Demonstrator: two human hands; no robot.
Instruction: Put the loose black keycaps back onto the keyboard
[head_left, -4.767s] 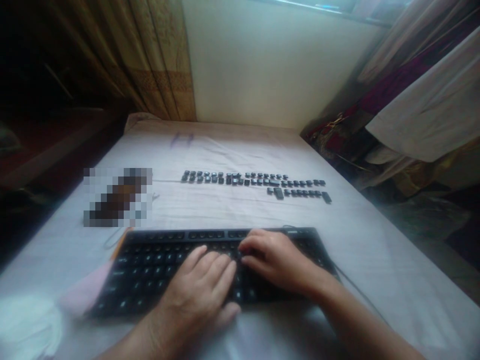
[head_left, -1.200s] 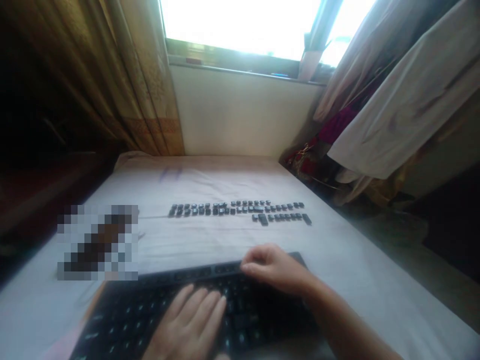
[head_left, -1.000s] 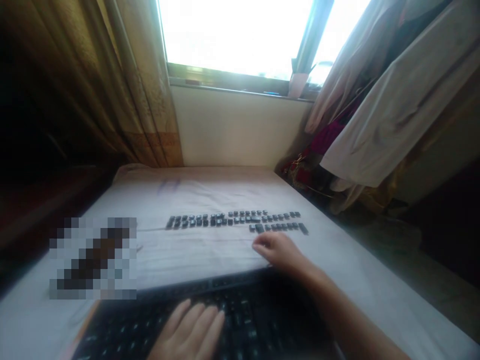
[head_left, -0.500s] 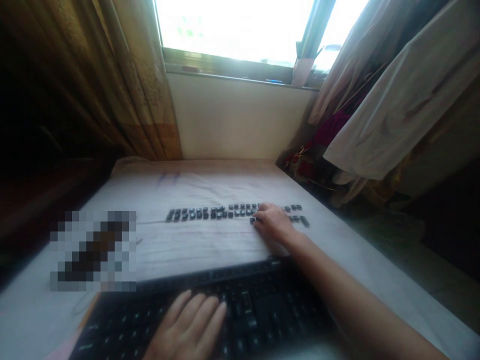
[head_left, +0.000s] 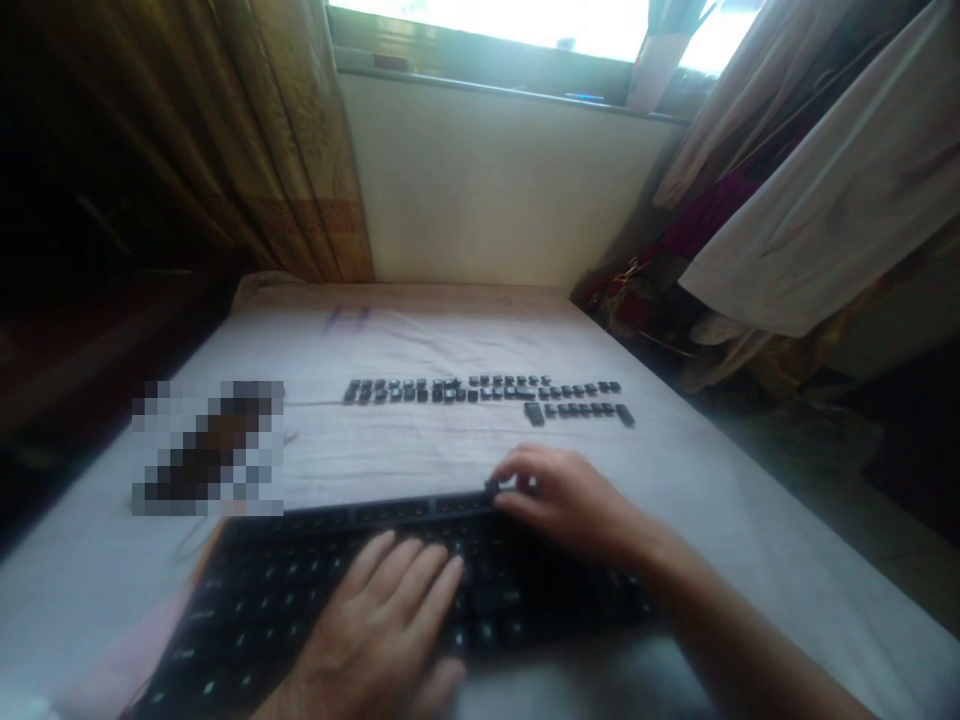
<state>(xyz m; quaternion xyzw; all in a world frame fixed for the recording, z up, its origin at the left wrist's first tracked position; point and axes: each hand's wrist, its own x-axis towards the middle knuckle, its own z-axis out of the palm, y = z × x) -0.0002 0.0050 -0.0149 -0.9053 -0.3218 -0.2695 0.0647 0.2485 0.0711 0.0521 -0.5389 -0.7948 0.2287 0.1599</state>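
A black keyboard (head_left: 247, 600) lies at a slant on the white sheet in front of me. My left hand (head_left: 382, 610) rests flat on its keys with the fingers stretched out. Over the keyboard's far edge, my right hand (head_left: 559, 490) pinches a small dark keycap (head_left: 492, 488) between thumb and fingertips. To the right of my left hand, part of the keyboard looks bare of keys, a dark patch partly under my right hand. Beyond it, several loose black keycaps (head_left: 450, 396) lie in rows on the sheet, with longer ones in the nearest row.
A pixelated dark object (head_left: 214, 445) is on the sheet at the left. The bed sheet (head_left: 375, 450) runs back to a pale wall (head_left: 495, 190) below a window. Curtains (head_left: 285, 140) hang at the left, clothes (head_left: 817, 210) at the right.
My right hand has come back from the keycap rows to the keyboard, with a keycap in its fingers. My left hand stays on the keys. The view has tilted down.
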